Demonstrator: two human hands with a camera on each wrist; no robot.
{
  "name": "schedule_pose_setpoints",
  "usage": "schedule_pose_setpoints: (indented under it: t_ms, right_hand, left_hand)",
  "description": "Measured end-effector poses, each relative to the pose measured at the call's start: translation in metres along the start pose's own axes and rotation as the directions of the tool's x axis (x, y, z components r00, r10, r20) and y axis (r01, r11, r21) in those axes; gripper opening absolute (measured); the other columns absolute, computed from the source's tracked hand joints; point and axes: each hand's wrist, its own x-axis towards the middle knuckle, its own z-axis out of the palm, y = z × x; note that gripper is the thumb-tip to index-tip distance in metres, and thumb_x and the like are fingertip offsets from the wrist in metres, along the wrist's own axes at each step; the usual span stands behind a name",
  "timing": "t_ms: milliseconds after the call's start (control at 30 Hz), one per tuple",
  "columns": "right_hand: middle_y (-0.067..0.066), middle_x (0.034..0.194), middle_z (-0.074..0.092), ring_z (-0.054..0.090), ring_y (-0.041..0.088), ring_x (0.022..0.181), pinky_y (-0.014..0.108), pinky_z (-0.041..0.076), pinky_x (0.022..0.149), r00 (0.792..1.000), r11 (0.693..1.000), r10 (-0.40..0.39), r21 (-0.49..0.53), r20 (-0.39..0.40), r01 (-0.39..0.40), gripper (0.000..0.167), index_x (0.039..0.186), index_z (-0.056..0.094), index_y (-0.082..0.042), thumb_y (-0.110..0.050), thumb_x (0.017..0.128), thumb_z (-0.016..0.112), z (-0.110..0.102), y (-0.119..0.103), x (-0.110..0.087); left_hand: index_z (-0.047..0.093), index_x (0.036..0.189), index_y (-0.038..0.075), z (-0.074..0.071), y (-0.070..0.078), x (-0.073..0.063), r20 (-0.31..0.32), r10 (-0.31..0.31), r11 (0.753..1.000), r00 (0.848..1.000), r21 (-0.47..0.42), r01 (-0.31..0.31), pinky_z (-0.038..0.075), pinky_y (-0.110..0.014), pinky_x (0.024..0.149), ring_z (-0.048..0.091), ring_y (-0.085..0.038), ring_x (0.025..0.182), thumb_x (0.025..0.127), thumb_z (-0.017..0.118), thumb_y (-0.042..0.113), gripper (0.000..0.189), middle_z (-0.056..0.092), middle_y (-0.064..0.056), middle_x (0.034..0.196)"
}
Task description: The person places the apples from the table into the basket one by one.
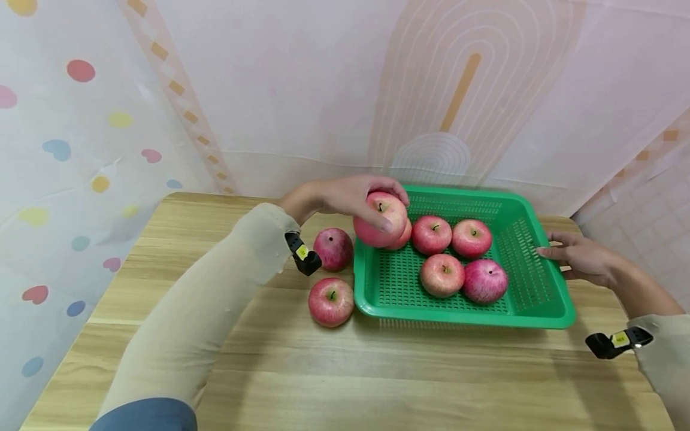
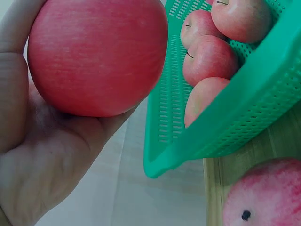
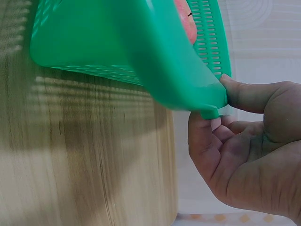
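In the head view my left hand [image 1: 353,194] grips a large red apple [image 1: 381,218] over the left end of a green plastic basket [image 1: 431,312]. That apple [image 2: 99,56] fills much of the left wrist view, with the thumb and fingers wrapped round it. Under it, another apple [image 1: 400,238] in the basket is partly hidden. Several more apples lie in the basket's middle, among them a dark pink one [image 1: 485,281]. My right hand [image 1: 584,257] pinches the basket's right rim; the right wrist view shows the thumb [image 3: 249,96] above the rim and curled fingers below.
Two apples sit on the wooden table [image 1: 302,377] left of the basket: a dark one [image 1: 333,249] behind and a lighter red one [image 1: 331,302] in front. A patterned cloth wall [image 1: 291,90] rises behind the table's far edge.
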Motion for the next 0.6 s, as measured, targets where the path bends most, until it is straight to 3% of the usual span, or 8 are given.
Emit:
schedule_pose_setpoints:
  t_ms: [300,600]
  right_hand:
    - [0.003,0.103,0.065,0.069,0.015,0.092,0.04,0.06,0.08,1.0,1.0,0.012,-0.019,-0.003,-0.012,0.027,0.129,0.042,0.006,-0.014,0.11,0.044,0.0,-0.002,-0.001]
    - [0.003,0.102,0.066,0.069,0.015,0.091,0.04,0.06,0.08,1.0,1.0,0.013,-0.028,-0.001,-0.013,0.027,0.129,0.042,0.007,-0.013,0.11,0.044,-0.001,-0.002,-0.001]
  left_hand:
    - [0.06,0.125,0.008,0.007,0.005,0.025,0.016,-0.054,0.996,0.998,0.067,0.053,0.054,-0.034,0.091,0.06,-0.021,0.106,0.084,0.082,0.023,0.049,0.064,-0.007,0.117]
    - [0.059,0.117,0.01,0.026,0.002,0.048,0.042,-0.132,0.978,0.99,0.171,0.123,0.052,-0.027,0.089,0.059,-0.017,0.104,0.083,0.085,0.022,0.045,0.06,-0.007,0.118]
